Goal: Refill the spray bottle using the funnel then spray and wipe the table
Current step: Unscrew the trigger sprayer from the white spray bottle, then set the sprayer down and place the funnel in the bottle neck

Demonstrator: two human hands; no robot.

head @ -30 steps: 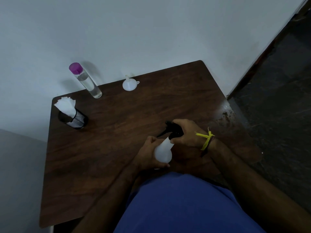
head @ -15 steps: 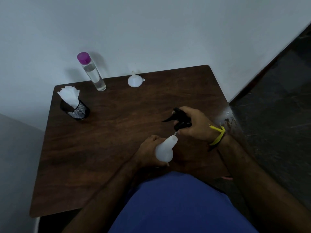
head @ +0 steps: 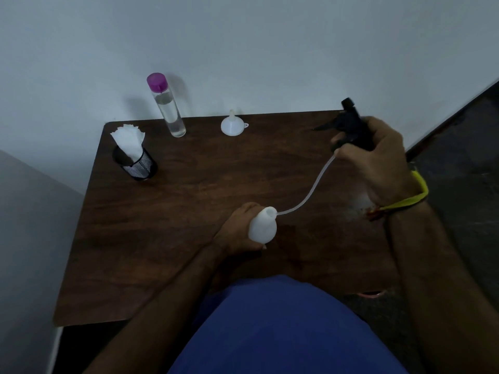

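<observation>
My left hand (head: 239, 229) grips the white spray bottle (head: 263, 225) upright on the dark wooden table (head: 189, 211), its neck uncovered. My right hand (head: 378, 157) holds the black spray head (head: 351, 125) up and off to the right. The head's clear dip tube (head: 310, 188) curves back down, with its tip still at the bottle's mouth. A small white funnel (head: 231, 126) lies spout-up at the table's far edge. Left of it stands a tall clear bottle with a purple cap (head: 167, 105), holding clear liquid.
A black mesh cup holding white tissues (head: 133, 157) stands at the far left corner. The table sits against a pale wall (head: 243, 49). Dark floor (head: 464, 171) lies beyond the right edge. My blue-clothed lap (head: 270, 327) covers the near edge.
My right hand has lifted the spray head off the bottle and carried it up and right, drawing the dip tube almost out. The left hand kept hold of the bottle.
</observation>
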